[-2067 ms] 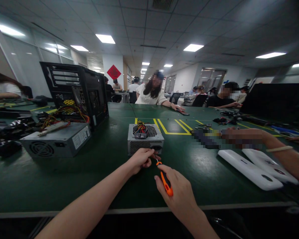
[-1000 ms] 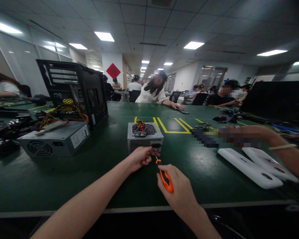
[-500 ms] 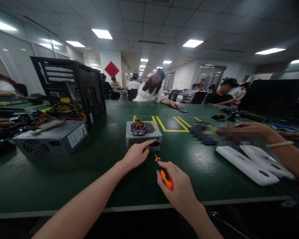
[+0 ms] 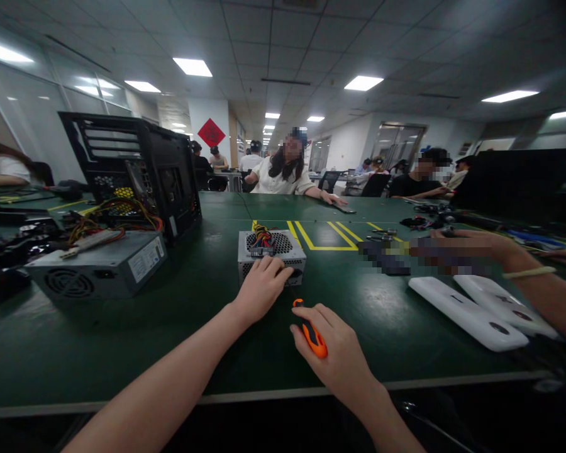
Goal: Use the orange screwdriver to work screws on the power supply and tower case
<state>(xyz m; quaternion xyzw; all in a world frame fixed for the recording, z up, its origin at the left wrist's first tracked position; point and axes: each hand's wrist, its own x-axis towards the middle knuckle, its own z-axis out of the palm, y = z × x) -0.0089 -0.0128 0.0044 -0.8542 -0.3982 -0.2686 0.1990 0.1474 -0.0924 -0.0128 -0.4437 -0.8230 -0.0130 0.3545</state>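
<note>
The left hand [image 4: 260,287] lay flat, fingers spread, on the near top edge of a small silver perforated-metal power supply unit [image 4: 271,257] at the centre of the green work table [image 4: 207,327]. The right hand [image 4: 338,357], just beside it, was closed round an orange-and-black screwdriver [image 4: 310,333]; its tip was hidden, prob. pointing toward the PSU. A bundle of coloured wires [image 4: 262,241] sat atop the unit. Left, a larger grey power supply [image 4: 101,268] lay before an open black computer case [image 4: 136,170]. Right, another person's arm [image 4: 523,277] reached over two white plastic covers [image 4: 471,318].
</note>
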